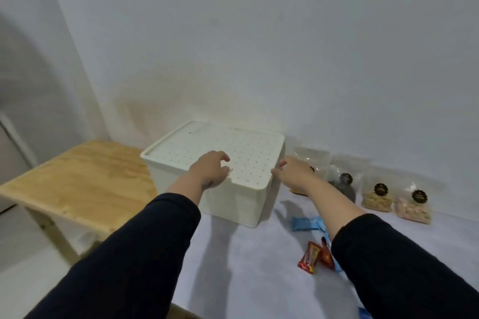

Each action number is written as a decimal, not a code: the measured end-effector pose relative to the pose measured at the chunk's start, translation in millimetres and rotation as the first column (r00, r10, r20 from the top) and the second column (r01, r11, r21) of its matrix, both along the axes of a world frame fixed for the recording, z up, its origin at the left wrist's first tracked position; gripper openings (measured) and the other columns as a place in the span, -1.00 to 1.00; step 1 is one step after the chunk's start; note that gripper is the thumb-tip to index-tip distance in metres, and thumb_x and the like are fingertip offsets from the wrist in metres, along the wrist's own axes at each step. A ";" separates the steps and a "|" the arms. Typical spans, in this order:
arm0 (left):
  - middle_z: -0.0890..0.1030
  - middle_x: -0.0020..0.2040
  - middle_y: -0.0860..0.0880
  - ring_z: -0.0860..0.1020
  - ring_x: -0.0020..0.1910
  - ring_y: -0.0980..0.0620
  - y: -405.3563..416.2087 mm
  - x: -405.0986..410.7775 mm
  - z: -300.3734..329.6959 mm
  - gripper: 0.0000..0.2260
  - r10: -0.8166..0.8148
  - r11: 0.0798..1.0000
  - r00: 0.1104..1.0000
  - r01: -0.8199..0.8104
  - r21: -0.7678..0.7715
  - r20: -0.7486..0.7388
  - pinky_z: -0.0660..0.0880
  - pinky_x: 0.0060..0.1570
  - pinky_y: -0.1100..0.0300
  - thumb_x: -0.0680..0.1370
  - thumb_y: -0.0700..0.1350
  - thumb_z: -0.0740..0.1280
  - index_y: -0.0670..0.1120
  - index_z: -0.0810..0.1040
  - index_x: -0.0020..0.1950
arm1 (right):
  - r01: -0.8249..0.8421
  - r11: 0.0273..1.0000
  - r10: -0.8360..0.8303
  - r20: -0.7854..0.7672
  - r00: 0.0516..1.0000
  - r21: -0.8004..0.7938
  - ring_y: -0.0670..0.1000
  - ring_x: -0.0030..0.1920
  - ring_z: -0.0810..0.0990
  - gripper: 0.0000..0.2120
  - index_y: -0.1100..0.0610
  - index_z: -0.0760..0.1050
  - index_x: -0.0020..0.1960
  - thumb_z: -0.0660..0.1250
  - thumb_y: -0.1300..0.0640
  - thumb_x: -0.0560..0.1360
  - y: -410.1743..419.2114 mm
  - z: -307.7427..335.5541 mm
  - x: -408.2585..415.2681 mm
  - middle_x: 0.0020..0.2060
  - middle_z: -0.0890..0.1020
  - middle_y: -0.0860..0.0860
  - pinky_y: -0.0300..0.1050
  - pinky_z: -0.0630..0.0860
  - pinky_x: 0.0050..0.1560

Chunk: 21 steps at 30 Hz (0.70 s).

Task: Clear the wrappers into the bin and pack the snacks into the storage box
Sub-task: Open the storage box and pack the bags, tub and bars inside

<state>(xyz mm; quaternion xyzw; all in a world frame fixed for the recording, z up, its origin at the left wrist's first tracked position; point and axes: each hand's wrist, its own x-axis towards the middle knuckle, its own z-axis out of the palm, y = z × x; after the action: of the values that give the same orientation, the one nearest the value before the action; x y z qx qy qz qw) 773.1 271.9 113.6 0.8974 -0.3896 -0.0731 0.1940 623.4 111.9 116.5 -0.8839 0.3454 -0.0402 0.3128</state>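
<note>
Far left of frame: bare wooden side table (77, 178), light ply top, butted against the white-covered worktop (246, 267).

Centre: cream storage box (233, 204) on the worktop, against the wall. Perforated lid (233, 147) is on and sits flat.

Left hand (210, 171) over the near edge of the lid, by the notch in its rim. Fingers (223, 156) curled and loose, apparently touching the lid surface; nothing gripped that I can see.

Right hand (293, 172) at the box's near right corner, fingers half open, tips at the lid's edge. Can't tell if it has actually hooked the rim. Nothing else in it. Both sleeves dark, pushed up off the wrists.

Lower centre-right, on the worktop: blue wrapper (307, 222) just in front of the box; red wrapper (309, 257) nearer the camera, a second red piece touching it, partly under the right sleeve. Thin blue strip runs between them.

Right of frame, along the wall: row of clear snack bags (378, 198) with dark round labels. One is mostly hidden behind the right wrist, one has dark contents, the two furthest right hold pale pieces. All outside the box.

Bin not in view.
</note>
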 end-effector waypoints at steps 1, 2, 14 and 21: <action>0.39 0.40 -0.04 0.38 0.36 -0.05 4.1 13.1 -5.4 -0.66 0.026 1.000 1.000 -0.026 0.003 -0.004 0.34 0.33 0.02 0.60 -0.03 0.20 -0.03 0.39 0.36 | 0.015 1.000 -0.015 0.009 1.000 0.007 0.11 0.28 0.47 -0.55 0.17 0.32 0.40 0.22 -0.01 0.58 -0.1 -4.0 12.8 0.33 0.47 0.10 -0.13 0.38 0.09; 0.37 0.41 -0.04 0.38 0.36 -0.06 7.1 26.7 -10.9 -0.65 0.047 0.999 0.999 -0.047 0.012 -0.003 0.34 0.33 0.00 0.60 -0.01 0.19 -0.02 0.37 0.38 | 0.034 0.999 -0.034 0.019 0.999 0.015 0.12 0.32 0.45 -0.50 0.17 0.26 0.44 0.23 -0.01 0.58 -2.2 -8.0 26.1 0.37 0.43 0.10 -0.10 0.39 0.16; 0.00 0.58 -0.02 -0.03 0.56 -0.01 22.6 162.2 -54.5 -0.46 0.125 0.975 0.987 -0.141 0.174 0.101 -0.10 0.48 -0.18 0.60 0.21 -0.03 0.07 0.06 0.55 | 0.357 0.926 -0.365 -0.046 0.930 -0.121 0.26 0.27 0.40 -0.49 0.30 0.43 0.24 0.24 -0.12 0.54 -54.2 -40.2 136.3 0.40 0.27 0.23 0.04 0.46 0.14; -0.13 0.58 -0.13 -0.14 0.56 -0.14 19.1 226.8 -54.1 -0.35 0.118 0.951 0.981 -0.155 0.266 0.151 -0.07 0.46 -0.25 0.54 0.33 -0.14 0.05 -0.04 0.56 | 0.442 0.874 -0.463 -0.068 0.884 -0.202 0.26 0.26 0.41 -0.44 0.25 0.41 0.31 0.22 -0.17 0.54 -64.3 -48.5 150.9 0.34 0.33 0.23 0.01 0.46 0.09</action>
<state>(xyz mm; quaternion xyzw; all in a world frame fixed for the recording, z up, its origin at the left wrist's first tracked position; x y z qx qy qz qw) 999.9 291.0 59.5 0.9433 -0.3245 -0.0530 0.0447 774.3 47.6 68.0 -0.8039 0.5549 -0.0929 0.1929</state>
